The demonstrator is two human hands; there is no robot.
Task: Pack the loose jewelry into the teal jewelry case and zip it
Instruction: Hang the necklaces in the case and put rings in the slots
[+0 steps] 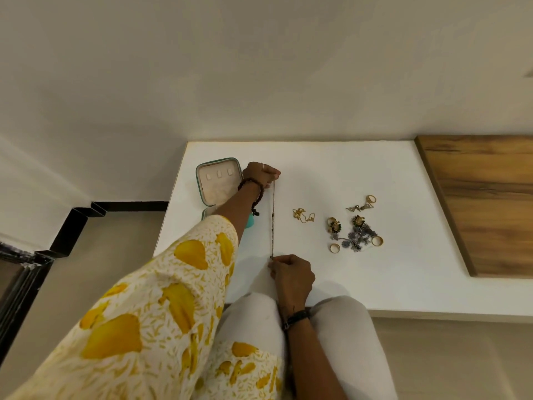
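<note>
On the white table: a chain (273,223) is stretched taut in a straight line, its long axis running from the near edge toward the far wall, just right of the case.
Left hand (261,174): at the chain's far end, fingers curled and pinching it, beside the case's open lid.
Right hand (291,274): at the chain's near end, fingertips pinched on it close to the table's front edge.
Teal jewelry case (199,183): open at the table's left; the pale lining shows three small tabs in a row; its lower half is hidden under the left forearm, so its contents cannot be told.
Loose jewelry: a gold chain heap (303,215) lies right of the taut chain; farther right sit gold rings (334,248), earrings (359,207) and a silver flowered piece (356,239), well apart from the case.
</note>
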